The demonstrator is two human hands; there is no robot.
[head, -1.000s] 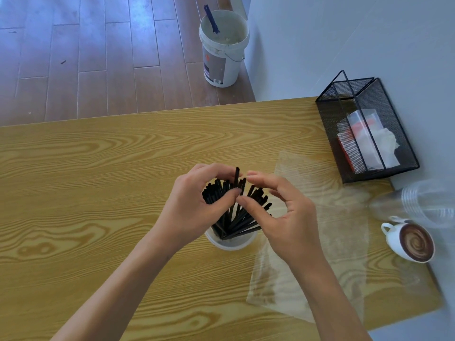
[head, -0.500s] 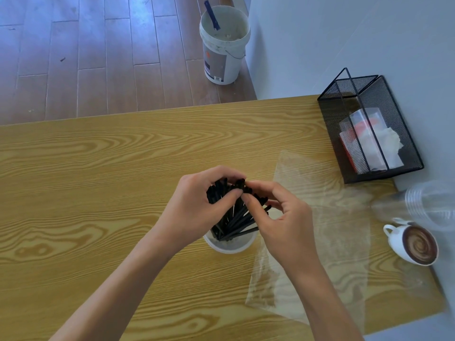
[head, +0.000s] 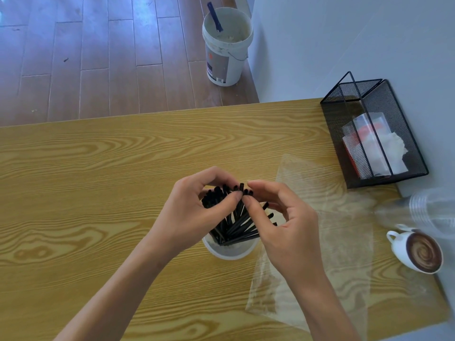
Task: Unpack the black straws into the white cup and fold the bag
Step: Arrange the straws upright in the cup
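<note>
A bunch of black straws [head: 236, 222] stands fanned out in the white cup [head: 230, 251] at the middle of the wooden table [head: 86, 193]. My left hand [head: 192, 212] curls over the straw tops from the left, fingers pinched on them. My right hand [head: 283, 217] meets it from the right, its thumb and fingertips also on the straw ends. The clear plastic bag [head: 344, 230] lies flat and empty on the table just right of the cup, partly under my right forearm.
A black mesh holder [head: 374, 134] with papers stands at the back right against the wall. Stacked clear cups [head: 428, 207] lie on their side and a small coffee cup [head: 418, 252] sits near the right edge. A white bucket [head: 226, 45] stands on the floor.
Both hands stayed over the cup, their fingers shifting on the straw tops. A straw that stuck up above the bunch a second ago is now level with the others.
</note>
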